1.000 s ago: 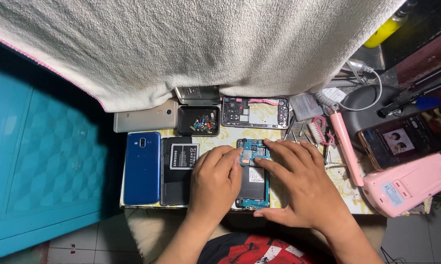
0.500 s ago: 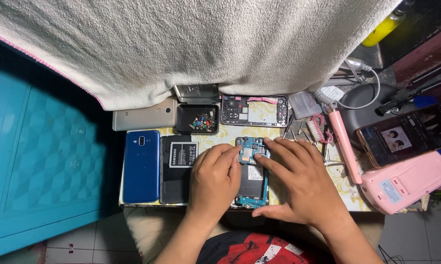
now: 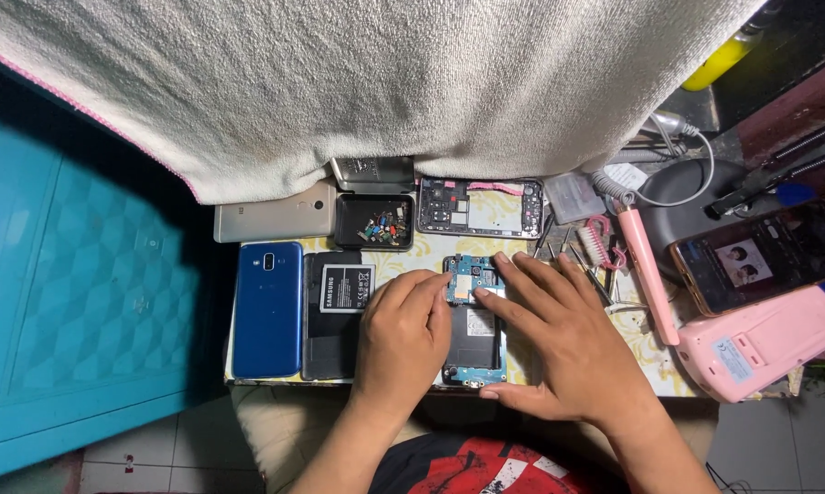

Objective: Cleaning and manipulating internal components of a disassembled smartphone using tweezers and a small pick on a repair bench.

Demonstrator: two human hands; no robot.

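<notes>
We have little free room on the table [image 3: 531, 361]: our left hand [image 3: 399, 343] and right hand [image 3: 563, 343] lie over the opened phone [image 3: 475, 329], fingertips almost meeting. On the left the battery [image 3: 346, 288] and blue phone [image 3: 268, 309] block the way, behind stand the parts tray [image 3: 374, 222] and frame [image 3: 479, 208], under the hanging towel [image 3: 385, 82]. On the right tools [image 3: 595, 256] crowd; only the near edge is open

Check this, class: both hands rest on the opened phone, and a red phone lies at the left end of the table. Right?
Not quite. In the head view the phone at the left end is blue, not red. Both the left hand and right hand do rest on the opened phone.
</notes>
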